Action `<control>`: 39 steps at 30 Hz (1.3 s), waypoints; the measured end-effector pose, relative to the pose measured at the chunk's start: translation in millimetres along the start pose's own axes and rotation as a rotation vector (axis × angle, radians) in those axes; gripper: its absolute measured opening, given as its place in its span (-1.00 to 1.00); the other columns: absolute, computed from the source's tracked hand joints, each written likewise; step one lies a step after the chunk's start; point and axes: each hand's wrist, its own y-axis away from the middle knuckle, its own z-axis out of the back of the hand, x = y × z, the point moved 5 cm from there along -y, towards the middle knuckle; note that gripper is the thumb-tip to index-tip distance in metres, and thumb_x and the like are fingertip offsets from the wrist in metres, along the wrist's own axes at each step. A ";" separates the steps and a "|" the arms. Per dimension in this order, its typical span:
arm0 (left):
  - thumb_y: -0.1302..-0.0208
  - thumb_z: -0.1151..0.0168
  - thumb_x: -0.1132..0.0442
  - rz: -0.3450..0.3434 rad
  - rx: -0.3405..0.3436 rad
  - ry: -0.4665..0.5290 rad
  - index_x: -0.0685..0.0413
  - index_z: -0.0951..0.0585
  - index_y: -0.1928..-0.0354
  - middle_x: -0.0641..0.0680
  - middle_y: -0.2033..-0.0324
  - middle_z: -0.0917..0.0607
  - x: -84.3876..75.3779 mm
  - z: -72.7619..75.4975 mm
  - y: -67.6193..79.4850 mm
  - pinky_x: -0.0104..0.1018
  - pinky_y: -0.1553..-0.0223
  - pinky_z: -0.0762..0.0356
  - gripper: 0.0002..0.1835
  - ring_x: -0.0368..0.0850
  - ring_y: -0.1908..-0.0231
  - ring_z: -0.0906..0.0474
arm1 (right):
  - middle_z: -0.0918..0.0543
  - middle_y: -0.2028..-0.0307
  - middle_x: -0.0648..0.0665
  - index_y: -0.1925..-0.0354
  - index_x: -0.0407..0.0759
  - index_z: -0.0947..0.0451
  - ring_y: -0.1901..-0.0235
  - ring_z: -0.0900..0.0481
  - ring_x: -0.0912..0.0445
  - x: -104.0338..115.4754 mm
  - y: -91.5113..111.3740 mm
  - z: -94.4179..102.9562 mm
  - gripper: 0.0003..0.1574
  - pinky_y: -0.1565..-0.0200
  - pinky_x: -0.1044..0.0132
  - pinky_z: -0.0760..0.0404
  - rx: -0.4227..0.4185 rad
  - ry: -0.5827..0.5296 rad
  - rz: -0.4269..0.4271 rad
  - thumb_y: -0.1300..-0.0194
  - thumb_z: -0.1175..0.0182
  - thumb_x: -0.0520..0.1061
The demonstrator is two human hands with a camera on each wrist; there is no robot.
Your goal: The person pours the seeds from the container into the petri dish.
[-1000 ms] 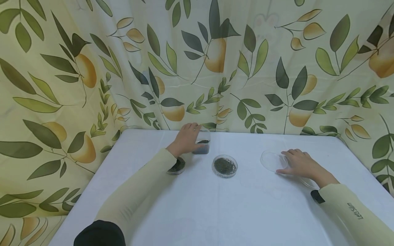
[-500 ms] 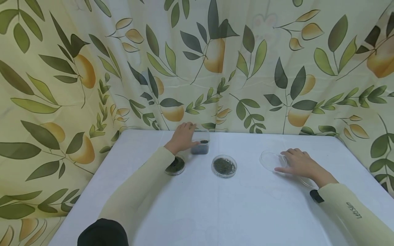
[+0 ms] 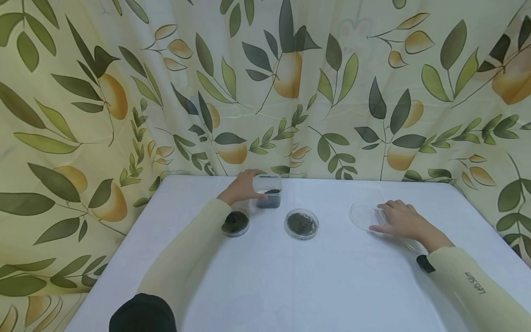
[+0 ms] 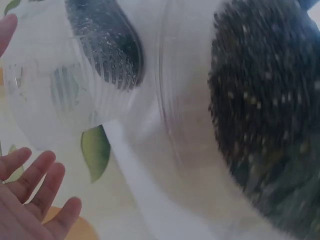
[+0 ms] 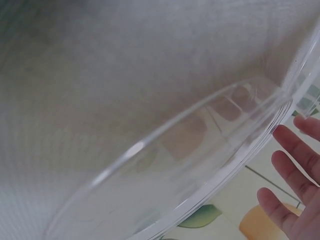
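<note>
A clear plastic box (image 3: 267,191) with dark granules in its lower part stands near the table's back edge. My left hand (image 3: 240,188) is at its left side, fingers loosely spread, the thumb overlapping the box's front in the head view. In the left wrist view the fingers (image 4: 42,182) stand apart from one another beside the box (image 4: 75,75). On the right, my right hand (image 3: 402,220) is beside a clear round dish (image 3: 367,216). Its fingers (image 5: 295,150) look extended and spread in the right wrist view, near the dish's rim (image 5: 215,190).
A round dish (image 3: 235,222) of dark material lies near my left wrist, partly behind the sleeve. Another dish (image 3: 302,224) with dark green flakes sits mid-table. A second clear round piece (image 3: 415,246) lies partly under my right wrist. A patterned curtain (image 3: 265,92) hangs behind the white table (image 3: 298,286).
My left hand has drawn left from the plastic box, uncovering more of the box and the dish near the wrist. My right hand has stayed in place.
</note>
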 end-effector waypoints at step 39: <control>0.11 -0.42 0.49 0.247 0.104 0.728 0.07 -0.02 -0.43 0.07 -0.40 -0.23 21.9 -39.8 -5.8 -0.06 -0.43 0.01 0.06 0.06 -0.44 0.02 | -0.49 -0.01 -0.49 -0.12 -0.42 -0.41 -0.03 -0.37 -0.35 -1.5 0.2 -2.5 0.17 0.03 -0.31 -0.36 0.013 -0.029 -0.017 0.04 -0.17 0.54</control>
